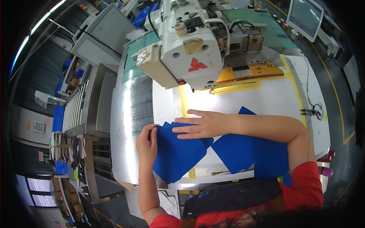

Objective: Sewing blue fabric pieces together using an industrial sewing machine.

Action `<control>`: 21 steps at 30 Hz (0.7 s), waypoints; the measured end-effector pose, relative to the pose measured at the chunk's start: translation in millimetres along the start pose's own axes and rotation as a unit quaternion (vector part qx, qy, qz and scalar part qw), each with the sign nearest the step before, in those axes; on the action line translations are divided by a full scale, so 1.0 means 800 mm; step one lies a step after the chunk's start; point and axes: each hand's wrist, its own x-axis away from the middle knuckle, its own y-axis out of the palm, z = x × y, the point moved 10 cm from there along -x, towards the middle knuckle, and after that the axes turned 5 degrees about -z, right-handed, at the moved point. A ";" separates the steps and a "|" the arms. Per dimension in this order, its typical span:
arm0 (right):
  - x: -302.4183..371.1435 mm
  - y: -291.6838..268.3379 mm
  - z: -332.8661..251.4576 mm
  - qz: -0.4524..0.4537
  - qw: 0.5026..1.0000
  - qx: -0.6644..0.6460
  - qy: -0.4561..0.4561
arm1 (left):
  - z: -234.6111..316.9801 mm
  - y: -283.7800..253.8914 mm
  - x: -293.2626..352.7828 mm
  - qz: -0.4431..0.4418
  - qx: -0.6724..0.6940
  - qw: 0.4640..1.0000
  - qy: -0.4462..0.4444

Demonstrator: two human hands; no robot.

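Observation:
A fanned stack of blue fabric pieces (178, 152) lies on the near left part of the white work surface. At its upper left corner my left hand (146, 143) pinches the edge between thumb and fingers. My right hand (203, 124) reaches across from the right, fingers stretched out and resting on the stack's upper edge. Under and beyond my right forearm sit more blue pieces (234, 152), partly hidden by the arm. Another blue panel (270, 157) overlaps them near the front edge, by my right elbow.
A large white sewing machine (194, 53) stands just beyond my hands. To its right is an orange clamp plate (251, 72). Yellow tape (291, 81) marks the white surface. Thread snips (311, 112) lie at the right edge; a monitor (305, 17) stands far right.

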 end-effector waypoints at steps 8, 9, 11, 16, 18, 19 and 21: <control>0.036 0.016 0.054 0.017 0.993 0.031 0.114 | -0.003 0.115 -0.113 -0.150 -0.056 0.987 0.031; 0.045 0.033 0.069 -0.019 0.990 0.018 0.141 | 0.003 0.127 -0.128 -0.150 -0.035 0.987 0.038; 0.059 0.040 0.088 -0.016 0.987 0.022 0.160 | 0.007 0.153 -0.153 -0.129 -0.078 0.987 0.057; 0.134 0.025 0.124 -0.142 0.944 0.051 0.294 | 0.051 0.154 -0.135 0.020 -0.129 0.977 0.167; 0.185 -0.007 0.127 -0.102 0.942 0.097 0.304 | 0.083 0.154 -0.096 -0.016 -0.072 0.976 0.205; 0.203 -0.030 0.124 -0.065 0.939 0.144 0.306 | 0.097 0.162 -0.078 -0.067 -0.031 0.971 0.227; 0.219 -0.047 0.129 -0.090 0.921 0.163 0.341 | 0.134 0.185 -0.037 -0.166 -0.009 0.939 0.301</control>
